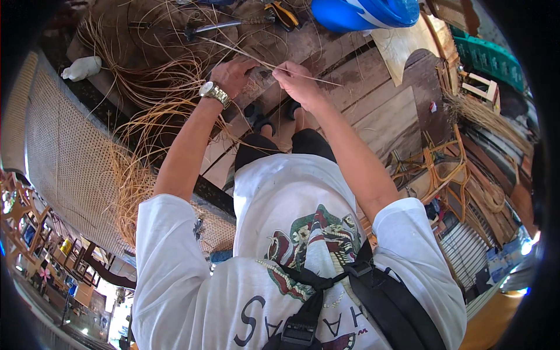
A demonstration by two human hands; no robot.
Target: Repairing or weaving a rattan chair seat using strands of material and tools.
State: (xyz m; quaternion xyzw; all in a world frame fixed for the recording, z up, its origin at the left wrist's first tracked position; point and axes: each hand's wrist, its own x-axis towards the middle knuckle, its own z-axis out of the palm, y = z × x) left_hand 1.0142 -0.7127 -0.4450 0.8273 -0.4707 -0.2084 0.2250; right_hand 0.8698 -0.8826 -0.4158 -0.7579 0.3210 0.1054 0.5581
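A thin pale rattan strand (324, 80) runs slantwise across both hands above the wooden boards. My right hand (296, 83) is closed on it, thumb and forefinger pinched together. Left of it, my left hand (233, 76), with a metal watch (213, 92) at its wrist, also has its fingers closed at the strand; its fingertips are partly hidden. Loose rattan strands (157, 81) lie in a tangled heap beside and under my left forearm. Just beyond the hands lies a hammer (216, 26) with a metal shaft.
Yellow-and-black pliers (284, 16) and a blue container (364, 13) are at the far side. A woven cane panel (70, 134) curves along the left, near a white bottle (81, 68). At right are a rattan frame (446, 160), a strand bundle (490, 116) and a green crate (487, 61).
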